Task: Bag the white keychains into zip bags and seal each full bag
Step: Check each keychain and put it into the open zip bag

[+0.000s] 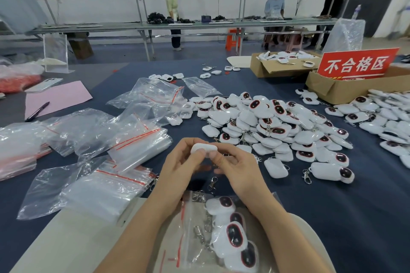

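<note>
Part-filled zip bag point(190, 219) nearest, left hand point(179, 167) and right hand point(235, 172) both pinching one white keychain point(203, 147) — keychain heap point(277, 126) beyond

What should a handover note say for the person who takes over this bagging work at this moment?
Hands: left hand and right hand both pinch one white keychain above the table.
Done: the partly filled zip bag lies nearest the person, several keychains inside; seal state unclear.
The empty zip bags lie to the left; the loose pile is to the right.
Left: bag the held keychain, then the pile, sealing each full bag.
</note>
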